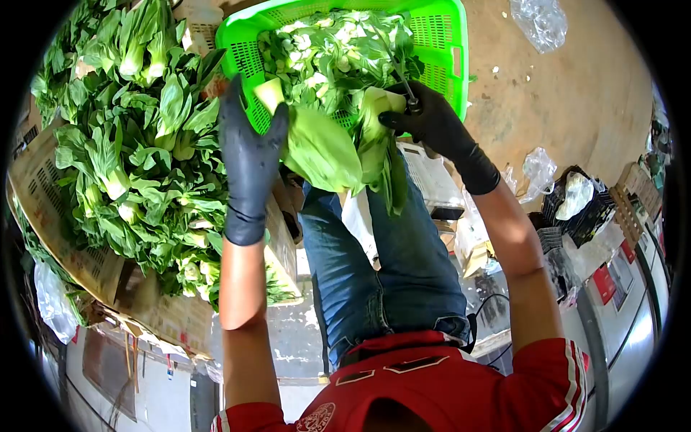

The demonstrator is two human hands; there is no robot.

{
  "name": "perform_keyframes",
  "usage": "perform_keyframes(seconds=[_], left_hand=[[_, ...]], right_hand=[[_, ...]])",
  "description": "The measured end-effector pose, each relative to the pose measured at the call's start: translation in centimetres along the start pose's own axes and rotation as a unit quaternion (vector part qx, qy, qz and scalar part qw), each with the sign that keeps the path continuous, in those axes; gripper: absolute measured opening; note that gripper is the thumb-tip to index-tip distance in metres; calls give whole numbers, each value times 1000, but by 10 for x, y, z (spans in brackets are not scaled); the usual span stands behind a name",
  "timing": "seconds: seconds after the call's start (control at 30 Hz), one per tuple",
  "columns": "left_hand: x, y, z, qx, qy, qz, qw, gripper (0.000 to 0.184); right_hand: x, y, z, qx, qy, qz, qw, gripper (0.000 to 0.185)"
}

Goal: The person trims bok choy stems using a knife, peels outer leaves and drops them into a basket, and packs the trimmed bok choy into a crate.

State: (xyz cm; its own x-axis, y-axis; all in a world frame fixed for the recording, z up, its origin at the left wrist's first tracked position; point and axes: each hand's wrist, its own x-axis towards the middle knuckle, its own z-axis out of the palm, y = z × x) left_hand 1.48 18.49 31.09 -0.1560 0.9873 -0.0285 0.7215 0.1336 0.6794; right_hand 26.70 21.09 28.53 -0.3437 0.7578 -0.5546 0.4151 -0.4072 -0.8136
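My left hand, in a black glove, has its thumb and fingers spread apart. Just beside its thumb is a large bok choy leaf with a pale stem end; I cannot tell if the palm touches it. My right hand, also gloved in black, is closed around a thin-bladed knife that points up and away. The thumb of that hand presses against a bok choy whose leaves hang down. Both hands are over the near edge of a bright green plastic basket holding many cut leaves and stem pieces.
A heap of whole bok choy lies at my left on a worn crate. Plastic bags lie on the brown floor at the upper right. A black crate stands further right, and a pale crate is beside my leg.
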Motion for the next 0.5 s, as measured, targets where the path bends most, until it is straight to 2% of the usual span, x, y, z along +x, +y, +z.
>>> perform_keyframes(seconds=[0.03,0.1,0.13,0.17,0.23,0.27,0.33,0.37,0.4,0.43,0.47,0.5], left_hand=[[7,-1,0,9,15,19,1000,53],[10,18,-5,-69,-142,-80,984,61],[11,21,0,-96,-233,-53,966,70],[6,21,7,-140,-311,-88,936,71],[-2,15,32,-135,-380,-66,913,65],[-4,12,33,-228,-411,-102,877,64],[-9,5,31,-410,-454,-179,770,61],[-12,0,32,-416,-471,-209,749,59],[-16,-7,32,-421,-485,-239,728,56],[-20,-15,30,-426,-496,-268,707,54],[-27,-23,24,-483,-488,-303,661,50],[-34,-26,10,-515,-432,-360,647,45]], right_hand=[[-1,-4,-5,16,-8,3,1000,47],[-1,-16,-5,-11,-32,17,999,46],[-1,-22,-3,-23,-45,25,998,45],[1,-27,0,-12,-63,13,998,44],[3,-35,6,8,-98,-11,995,42],[10,-23,6,-46,-110,-61,991,31],[17,-23,2,-124,-181,-47,974,26],[18,-25,1,-163,-220,-40,961,24],[17,-38,5,-170,-242,9,955,22],[22,-28,7,-138,-247,23,959,22],[32,-8,6,-106,-252,36,961,23],[37,3,4,-76,-258,48,962,23]])
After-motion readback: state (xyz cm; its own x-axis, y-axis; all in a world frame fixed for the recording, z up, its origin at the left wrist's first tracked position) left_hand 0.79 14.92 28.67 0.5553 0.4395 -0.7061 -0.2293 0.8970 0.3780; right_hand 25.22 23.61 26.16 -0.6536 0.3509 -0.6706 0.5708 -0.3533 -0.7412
